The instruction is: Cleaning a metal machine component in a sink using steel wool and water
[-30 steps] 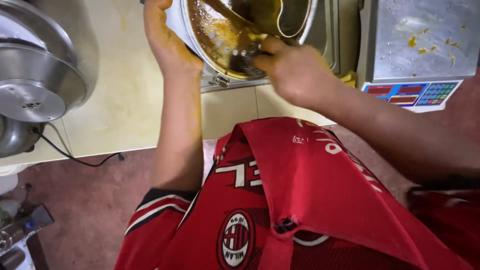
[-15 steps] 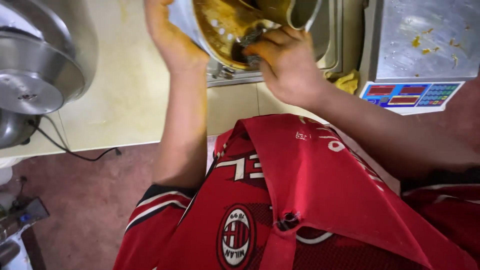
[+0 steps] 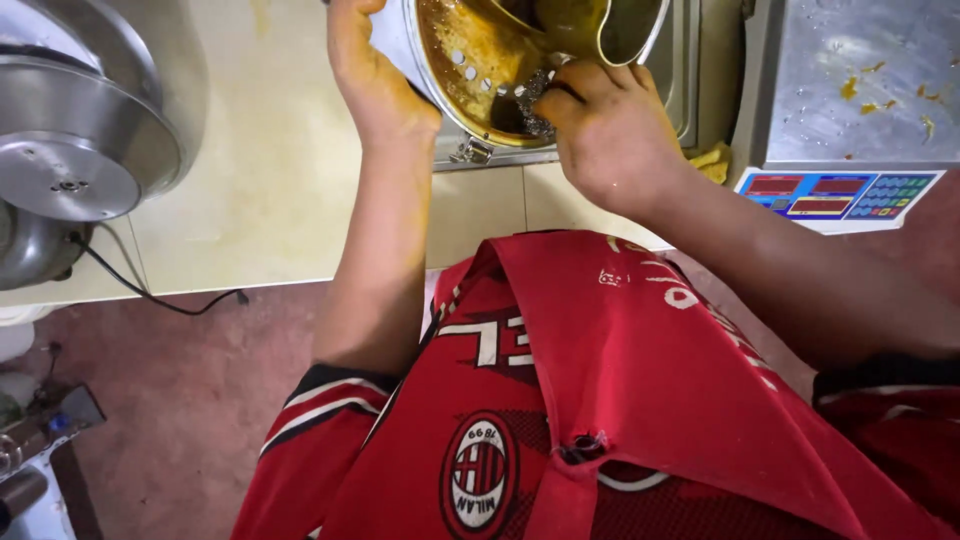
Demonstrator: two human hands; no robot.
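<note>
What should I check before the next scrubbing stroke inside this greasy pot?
1. Left hand grips the pot by its outer wall: ok.
2. Right hand presses the scourer on the inner wall: ok.
3. Pot is tilted over the sink, not the counter: ok.
4. Inside is free of brown residue: not ok.
5. Scale beside the sink is free of splashes: not ok.
6. Water is running: cannot tell.
</note>
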